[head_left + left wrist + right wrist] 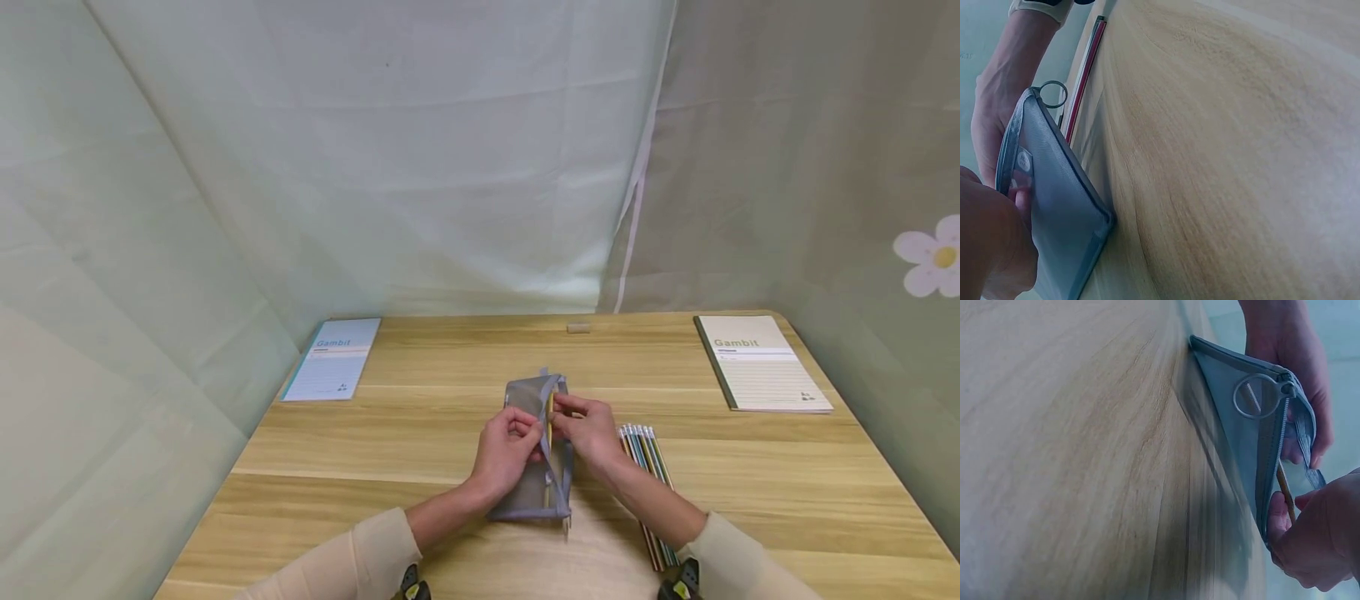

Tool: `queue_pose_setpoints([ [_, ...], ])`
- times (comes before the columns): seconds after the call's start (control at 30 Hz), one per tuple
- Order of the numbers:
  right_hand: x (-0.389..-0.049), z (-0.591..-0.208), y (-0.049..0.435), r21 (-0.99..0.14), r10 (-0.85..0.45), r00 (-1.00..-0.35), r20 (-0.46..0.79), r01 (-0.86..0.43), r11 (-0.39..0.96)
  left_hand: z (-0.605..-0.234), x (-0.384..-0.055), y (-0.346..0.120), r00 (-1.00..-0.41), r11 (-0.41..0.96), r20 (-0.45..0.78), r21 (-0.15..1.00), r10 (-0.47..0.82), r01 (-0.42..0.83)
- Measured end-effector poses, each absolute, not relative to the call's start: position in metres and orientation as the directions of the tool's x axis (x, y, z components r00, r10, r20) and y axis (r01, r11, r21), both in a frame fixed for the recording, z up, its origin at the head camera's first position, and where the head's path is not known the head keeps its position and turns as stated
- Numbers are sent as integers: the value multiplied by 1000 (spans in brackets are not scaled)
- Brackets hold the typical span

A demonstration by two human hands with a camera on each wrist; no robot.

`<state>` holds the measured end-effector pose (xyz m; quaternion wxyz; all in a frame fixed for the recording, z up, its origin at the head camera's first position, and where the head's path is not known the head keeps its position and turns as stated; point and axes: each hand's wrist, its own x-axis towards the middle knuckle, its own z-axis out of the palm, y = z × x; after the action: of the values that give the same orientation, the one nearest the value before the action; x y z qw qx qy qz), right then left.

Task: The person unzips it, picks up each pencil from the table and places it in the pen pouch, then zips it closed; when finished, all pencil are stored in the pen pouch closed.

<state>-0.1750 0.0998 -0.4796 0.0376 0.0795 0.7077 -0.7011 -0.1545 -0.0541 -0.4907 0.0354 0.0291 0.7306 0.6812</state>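
Note:
A grey mesh zip pencil case (519, 493) lies on the table with its zipper open. My left hand (506, 450) pinches the near-left edge of the opening and draws it aside. At the other side my right hand (588, 429) has its fingertips at the opening, holding a yellow pencil (550, 417). In the right wrist view, that pencil (1285, 487) slants through the case's mouth between thumb and fingers. A ring pull (1255, 395) hangs at the zipper's end. Beside the right forearm lies a row of several striped pencils (645, 454), partly covered by that arm.
A blue notebook (333, 360) lies at the table's back left, and a cream notebook (765, 362) at the back right. Near the back edge is a small grey-brown block (578, 328). Cloth curtains (450, 167) stand behind the wooden table (360, 467).

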Motion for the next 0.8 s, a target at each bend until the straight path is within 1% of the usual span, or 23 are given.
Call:
queue_pose_setpoints([
  [0.13,-174,-479,100,-983,52,-988,-146,150,101,-490,-155,-54,-996,71,-14,997,92,-8],
  [0.23,-171,-477,102,-982,64,-991,-114,122,144,-490,-154,-54,-996,67,-13,998,92,-7],
  [0.47,-167,-469,118,-987,101,-995,-17,33,157,-490,-154,-54,-996,55,-17,998,93,-12],
  [0.6,-165,-462,134,-988,106,-994,-14,30,152,-490,-154,-54,-996,48,-10,999,92,-6],
  [0.8,-163,-454,165,-993,46,-997,-69,73,97,-490,-153,-55,-996,53,-7,999,87,-2],
])
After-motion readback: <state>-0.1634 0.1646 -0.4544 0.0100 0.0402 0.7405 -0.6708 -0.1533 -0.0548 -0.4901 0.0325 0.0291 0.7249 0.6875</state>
